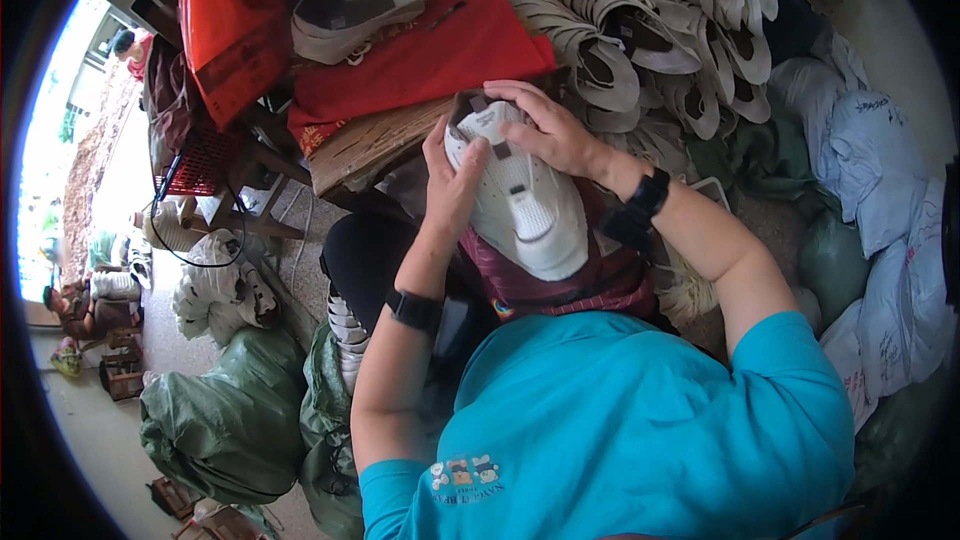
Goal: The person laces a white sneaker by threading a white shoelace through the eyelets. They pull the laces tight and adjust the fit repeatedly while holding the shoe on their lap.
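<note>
A white shoe upper with a mesh tongue and dark patches lies over my lap, its toe toward me. My left hand is closed on its left side, the thumb lying along the edge of the opening. On the other side my right hand grips the upper near the collar, thumb pressed by the tongue and fingers over the outer edge. Dark maroon cloth covers my lap under it. The fingertips on the far side of the upper are partly hidden.
Ahead stands a wooden bench with red cloth and another upper on it. Stacked uppers fill the far right. Green sacks lie at left, pale sacks at right. A red basket stands left of the bench.
</note>
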{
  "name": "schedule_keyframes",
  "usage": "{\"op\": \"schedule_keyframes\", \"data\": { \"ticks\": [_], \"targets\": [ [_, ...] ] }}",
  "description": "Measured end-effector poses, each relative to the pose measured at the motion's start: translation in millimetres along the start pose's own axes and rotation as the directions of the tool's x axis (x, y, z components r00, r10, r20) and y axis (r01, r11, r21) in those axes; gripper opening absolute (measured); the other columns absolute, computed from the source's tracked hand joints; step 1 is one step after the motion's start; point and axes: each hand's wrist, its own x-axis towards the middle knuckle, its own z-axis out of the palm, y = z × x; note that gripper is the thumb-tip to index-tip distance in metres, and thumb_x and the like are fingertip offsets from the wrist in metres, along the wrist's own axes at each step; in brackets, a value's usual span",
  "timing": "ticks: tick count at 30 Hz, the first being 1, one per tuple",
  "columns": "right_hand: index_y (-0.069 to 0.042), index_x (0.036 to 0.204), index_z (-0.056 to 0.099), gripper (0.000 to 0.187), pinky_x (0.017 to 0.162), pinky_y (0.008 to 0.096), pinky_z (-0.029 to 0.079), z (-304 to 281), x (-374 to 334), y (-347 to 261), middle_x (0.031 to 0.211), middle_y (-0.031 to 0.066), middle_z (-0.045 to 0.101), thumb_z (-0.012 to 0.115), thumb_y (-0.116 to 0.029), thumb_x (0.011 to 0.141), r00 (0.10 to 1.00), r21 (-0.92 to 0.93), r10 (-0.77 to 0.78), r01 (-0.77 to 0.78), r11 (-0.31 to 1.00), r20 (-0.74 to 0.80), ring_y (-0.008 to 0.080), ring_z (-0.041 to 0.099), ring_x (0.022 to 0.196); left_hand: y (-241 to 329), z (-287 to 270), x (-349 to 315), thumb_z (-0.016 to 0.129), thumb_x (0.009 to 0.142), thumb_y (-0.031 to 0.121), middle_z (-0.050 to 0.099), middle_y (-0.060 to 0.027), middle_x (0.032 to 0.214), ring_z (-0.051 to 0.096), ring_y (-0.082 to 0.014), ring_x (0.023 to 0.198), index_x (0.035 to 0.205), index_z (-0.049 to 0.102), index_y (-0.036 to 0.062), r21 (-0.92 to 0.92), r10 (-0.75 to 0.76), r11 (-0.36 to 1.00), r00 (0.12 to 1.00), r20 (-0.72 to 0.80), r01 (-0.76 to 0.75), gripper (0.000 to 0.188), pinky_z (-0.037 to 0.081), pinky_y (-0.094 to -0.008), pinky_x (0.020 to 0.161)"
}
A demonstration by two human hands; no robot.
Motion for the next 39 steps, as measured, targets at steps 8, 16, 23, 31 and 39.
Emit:
{"op": "schedule_keyframes", "data": {
  "ticks": [8, 16, 23, 31, 39],
  "targets": [
    [-0.004, 0.138, 0.052, 0.039, 0.108, 0.0301, 0.039, -25, -5, 36, 0.13, 0.0061, 0.06, 0.052, -0.024, 0.105, 0.974, 0.265, 0.184, -0.213, 0.94, 0.129, 0.0151, 0.051, 0.126, -25, -15, 16, 0.064, 0.097, 0.041, 0.05, -0.0156, 0.133, 0.054, -0.0213, 0.116, 0.148, 0.03, 0.0024, 0.287, -0.091, 0.951, 0.991, -0.096, 0.115, 0.072, 0.044, -0.0338, 0.1],
    [-0.004, 0.098, 0.069, 0.024, 0.06, 0.0285, 0.05, -114, -222, 142, 0.081, 0.0028, 0.067, 0.06, -0.025, 0.099, 0.543, -0.078, 0.836, -0.839, 0.538, -0.075, 0.0136, 0.063, 0.07, -20, -12, 12, 0.061, 0.102, 0.032, 0.055, -0.0088, 0.127, 0.054, -0.0137, 0.114, 0.15, 0.029, 0.0047, 0.027, -0.109, 0.993, 0.992, -0.06, 0.111, 0.064, 0.041, -0.0291, 0.104],
    [-0.005, 0.098, 0.067, 0.019, 0.051, 0.0328, 0.048, -84, -348, 217, 0.077, 0.0061, 0.065, 0.07, -0.021, 0.09, -0.1, 0.621, 0.979, -0.783, 0.033, -0.178, 0.0184, 0.064, 0.066, -7, -12, 3, 0.058, 0.099, 0.047, 0.04, -0.0156, 0.149, 0.04, -0.0239, 0.137, 0.156, 0.02, 0.0049, 0.087, -0.218, 0.971, 0.973, -0.076, 0.224, 0.081, 0.029, -0.0387, 0.114],
    [-0.002, 0.095, 0.068, 0.024, 0.074, 0.0377, 0.05, -65, -374, 267, 0.088, 0.0132, 0.067, 0.052, -0.021, 0.097, 0.496, -0.518, 0.678, -0.833, 0.194, -0.543, 0.0274, 0.064, 0.082, -1, -18, -1, 0.056, 0.098, 0.052, 0.04, -0.0083, 0.152, 0.038, -0.0237, 0.139, 0.154, 0.03, 0.0115, 0.028, -0.291, 0.956, 0.957, -0.016, 0.291, 0.074, 0.03, -0.0411, 0.112],
    [-0.004, 0.097, 0.064, 0.019, 0.064, 0.0277, 0.047, -66, -153, -31, 0.081, 0.0016, 0.064, 0.053, -0.018, 0.101, 0.791, 0.179, 0.597, -0.573, 0.8, -0.132, 0.0115, 0.058, 0.071, 80, 20, -33, 0.079, 0.077, 0.007, 0.051, -0.016, 0.138, 0.059, -0.0239, 0.107, 0.139, 0.05, 0.003, 0.65, 0.495, 0.578, 0.845, 0.2, -0.493, 0.069, 0.049, -0.0344, 0.086]
  ]
}}
